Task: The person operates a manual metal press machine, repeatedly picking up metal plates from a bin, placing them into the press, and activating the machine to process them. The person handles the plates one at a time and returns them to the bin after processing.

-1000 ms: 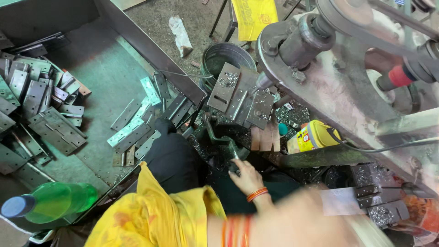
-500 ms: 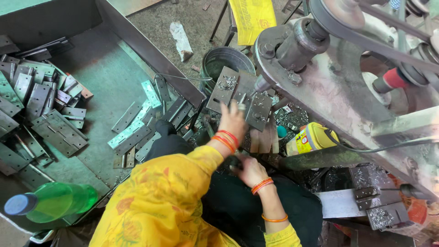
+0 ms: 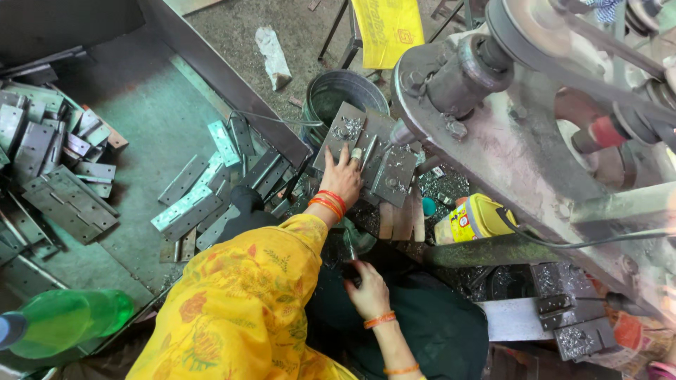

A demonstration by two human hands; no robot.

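Hinge plates (image 3: 366, 151), about three grey metal ones overlapping, are lying on the work surface beside the big press machine (image 3: 535, 141), just in front of a round metal bucket (image 3: 338, 95). Going from left to right: one green plastic bottle (image 3: 67, 320) is lying at the lower left; a heap of hinges (image 3: 49, 169), too many to count, is filling the left of the grey tray (image 3: 151, 112), and roughly a dozen more strips (image 3: 204, 200) are crowding its right edge. At centre, the left hand (image 3: 343, 177), in a yellow sleeve, is pressing flat on the plates with fingers spread. Below it the right hand (image 3: 367, 288) is closing around a dark tool (image 3: 350, 248). One yellow can (image 3: 473, 218) is standing at right. Compared with half a second earlier, the left hand has slid further up onto the plates.
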